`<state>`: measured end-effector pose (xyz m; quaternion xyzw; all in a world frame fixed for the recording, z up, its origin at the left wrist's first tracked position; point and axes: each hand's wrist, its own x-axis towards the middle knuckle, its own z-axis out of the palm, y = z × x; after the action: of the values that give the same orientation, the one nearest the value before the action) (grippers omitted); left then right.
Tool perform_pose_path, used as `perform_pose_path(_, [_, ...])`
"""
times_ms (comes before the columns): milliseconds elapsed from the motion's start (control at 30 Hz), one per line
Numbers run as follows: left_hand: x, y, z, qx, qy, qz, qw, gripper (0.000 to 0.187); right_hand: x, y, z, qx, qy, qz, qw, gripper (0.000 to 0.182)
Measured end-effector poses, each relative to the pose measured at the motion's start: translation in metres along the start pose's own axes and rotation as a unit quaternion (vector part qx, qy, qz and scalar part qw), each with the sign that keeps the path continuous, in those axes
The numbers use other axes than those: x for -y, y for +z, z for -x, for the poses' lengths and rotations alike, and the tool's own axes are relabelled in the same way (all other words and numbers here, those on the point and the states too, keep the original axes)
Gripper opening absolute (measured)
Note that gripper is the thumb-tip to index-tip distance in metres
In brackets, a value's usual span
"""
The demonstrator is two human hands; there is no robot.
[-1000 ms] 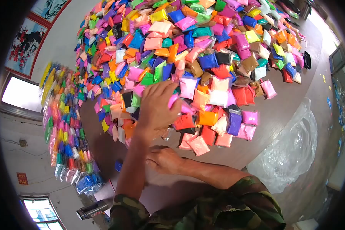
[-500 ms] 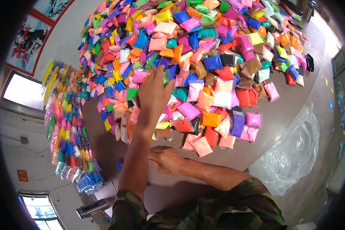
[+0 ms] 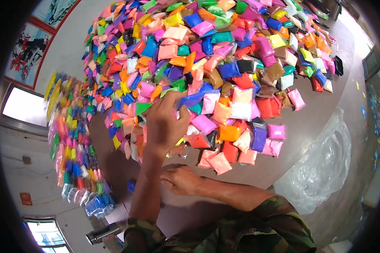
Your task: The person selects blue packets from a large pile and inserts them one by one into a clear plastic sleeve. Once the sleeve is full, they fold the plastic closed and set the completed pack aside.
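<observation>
Packets (image 3: 223,63) heaped | left hand (image 3: 166,122) among them | plastic bag (image 3: 321,164) beside

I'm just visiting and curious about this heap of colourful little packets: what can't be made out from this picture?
- Head view: the left hand covers whatever packets lie under its palm; it pinches a blue plastic packet.
- Whether the right hand holds anything: fingers curled, hidden.
- Dark cylindrical object at the bottom: too distorted to identify.
- Packet labels: too small.
</observation>
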<state>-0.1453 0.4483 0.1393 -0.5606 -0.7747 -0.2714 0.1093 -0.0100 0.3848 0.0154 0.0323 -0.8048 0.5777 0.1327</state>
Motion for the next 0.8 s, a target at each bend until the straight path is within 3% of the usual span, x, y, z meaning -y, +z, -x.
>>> perform_pose_path(133, [0.009, 0.038, -0.011, 0.047, -0.047, 0.078, 0.995, 0.031, -0.001, 0.0, -0.001, -0.019, -0.017, 0.004, 1.0, 0.015])
perform_pose_path(267, [-0.005, 0.055, -0.026, 0.084, -0.223, 0.184, 0.954, 0.035, -0.013, 0.002, 0.002, 0.02, -0.029, 0.025, 0.999, 0.02])
perform_pose_path(400, [0.003, 0.053, -0.03, 0.069, -0.211, 0.231, 0.947, 0.029, -0.008, -0.001, 0.0, 0.026, -0.014, 0.024, 0.999, 0.018])
perform_pose_path(567, [0.009, 0.003, -0.024, 0.1, -0.198, 0.234, 0.947, 0.023, -0.006, 0.002, -0.001, 0.0, -0.016, 0.006, 1.0, 0.018])
perform_pose_path(600, [0.027, 0.003, -0.026, 0.072, -0.138, 0.231, 0.96, 0.023, -0.004, 0.0, -0.001, 0.008, -0.013, 0.011, 1.0, 0.018])
perform_pose_path(700, [0.043, -0.005, -0.044, 0.033, -0.195, 0.088, 0.976, 0.023, -0.004, 0.002, -0.001, 0.012, -0.014, 0.019, 1.0, 0.018])
perform_pose_path(800, [0.059, 0.025, -0.052, -0.023, -0.156, -0.028, 0.987, 0.029, -0.001, -0.001, -0.002, 0.008, -0.013, 0.008, 1.0, 0.017])
